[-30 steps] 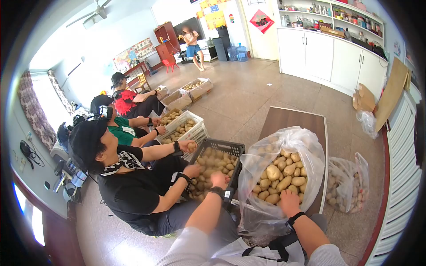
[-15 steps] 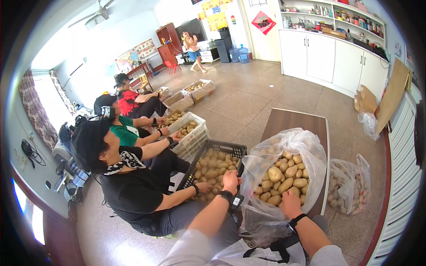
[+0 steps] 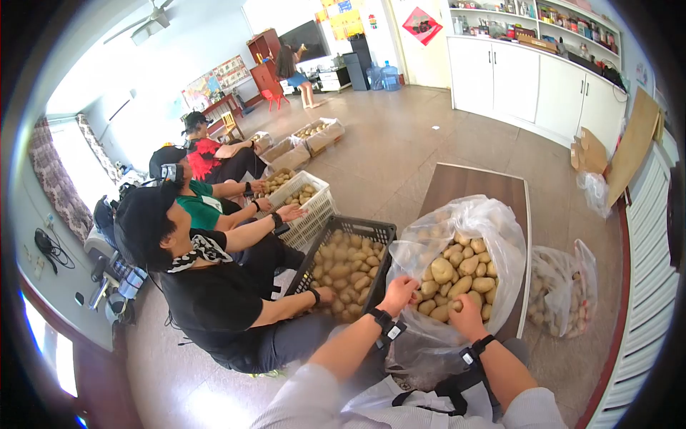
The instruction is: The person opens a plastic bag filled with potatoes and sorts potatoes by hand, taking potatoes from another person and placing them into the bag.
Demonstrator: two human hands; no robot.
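i am seeing my right hand [image 3: 468, 316] clamping on a potato [image 3: 455, 305] at the 6 o'clock edge of the heap [image 3: 442, 270] in the open clear bag [image 3: 501, 227]. my left hand [image 3: 402, 291] is hovering by the bag's 8 o'clock side, its fingers bending; i cannot tell whether they are closing on anything. the two hands are staying apart from each other, and both wrists are wearing dark bands. the bag is overlapping the near part of the brown surface [image 3: 468, 183], which is stretching away towards 12 o'clock. at the bag's 9 o'clock, a black crate [image 3: 386, 230] is holding more potatoes, and a co-worker in a black top [image 3: 214, 297] is reaching one hand into it. a white crate [image 3: 323, 204] is standing beyond, at 10 o'clock, and a second filled bag [image 3: 562, 289] is resting on the floor [image 3: 418, 146] at 3 o'clock.
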